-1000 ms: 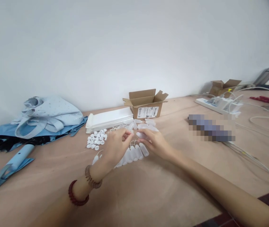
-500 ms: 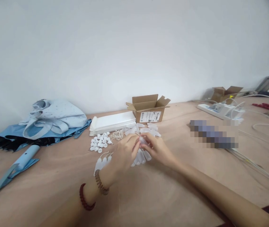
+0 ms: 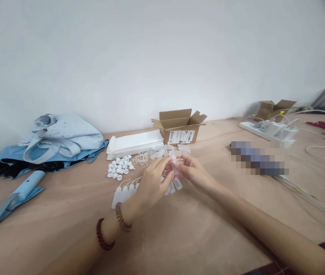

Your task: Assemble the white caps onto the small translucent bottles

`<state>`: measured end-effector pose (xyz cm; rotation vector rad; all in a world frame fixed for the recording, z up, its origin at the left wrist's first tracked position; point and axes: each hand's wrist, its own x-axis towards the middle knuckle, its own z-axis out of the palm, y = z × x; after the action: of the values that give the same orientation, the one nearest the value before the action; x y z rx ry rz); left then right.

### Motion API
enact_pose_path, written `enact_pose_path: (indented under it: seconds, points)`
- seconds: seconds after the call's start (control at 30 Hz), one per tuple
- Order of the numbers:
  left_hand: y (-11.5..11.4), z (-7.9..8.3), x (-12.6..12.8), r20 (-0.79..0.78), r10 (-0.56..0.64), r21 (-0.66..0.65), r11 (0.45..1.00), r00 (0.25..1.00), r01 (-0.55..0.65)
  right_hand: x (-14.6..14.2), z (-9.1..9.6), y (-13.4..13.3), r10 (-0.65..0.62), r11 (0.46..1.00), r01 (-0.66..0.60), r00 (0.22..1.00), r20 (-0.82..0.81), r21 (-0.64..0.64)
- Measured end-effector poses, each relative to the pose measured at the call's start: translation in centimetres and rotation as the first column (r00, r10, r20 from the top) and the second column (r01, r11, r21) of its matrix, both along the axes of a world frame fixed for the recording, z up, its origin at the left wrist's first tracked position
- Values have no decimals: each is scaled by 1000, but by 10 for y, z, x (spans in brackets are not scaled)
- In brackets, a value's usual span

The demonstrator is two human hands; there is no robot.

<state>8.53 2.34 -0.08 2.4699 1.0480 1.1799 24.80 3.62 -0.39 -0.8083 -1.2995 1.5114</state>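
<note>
In front of me, my right hand grips a small translucent plastic bottle held upright between thumb and fingers. The bent fingertips of my left hand meet at its top; whatever they pinch there is too small to make out. Below and beside my hands lie several capped bottles with cord loops and other translucent bottles. Behind are more loose bottles. To the left sit a heap of white pointed caps and a bundle of cream cords.
A stack of white flat packs lies beside an open cardboard box. At left are a pale blue bag and a folded blue umbrella. A power strip with cables and a pixelated dark object lie at right.
My hands have shifted slightly, and the bottle now stands more visible in my right fingers. My left thumb has dropped away from the right fingers. The view has tilted a little.
</note>
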Motion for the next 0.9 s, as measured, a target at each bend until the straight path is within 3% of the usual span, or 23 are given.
enact_pose_path:
  seconds: [0.17, 0.3, 0.4, 0.5, 0.57, 0.63, 0.73, 0.9]
  points:
    - [8, -2, -3, -37, 10, 77, 997, 999, -7, -3, 3, -4, 102, 988, -117, 986, -134, -105]
    - [9, -5, -2, -69, -21, 137, 990, 997, 30, -6, 4, -3, 109, 988, -119, 988, -107, -93]
    - [7, -5, -1, -80, 8, 154, 988, 997, 4, -3, 0, -1, 71, 996, -74, 995, 65, 52]
    - [3, -4, 1, -138, 31, 148, 989, 990, -11, 0, -6, 2, -137, 953, 41, 942, 308, 300]
    - [2, -4, 1, -181, 32, 140, 990, 983, -6, 2, -7, 3, -238, 928, 96, 896, 374, 361]
    - [1, -4, 2, -197, 33, 138, 990, 980, -6, 3, -4, 3, -223, 944, 101, 898, 379, 315]
    - [2, -3, 2, -187, 31, 145, 989, 982, -3, 6, 7, 2, -105, 978, 35, 934, 342, 204]
    - [4, 1, 5, -230, -11, 168, 985, 973, 51, 18, 19, 5, 24, 993, -63, 933, 358, 98]
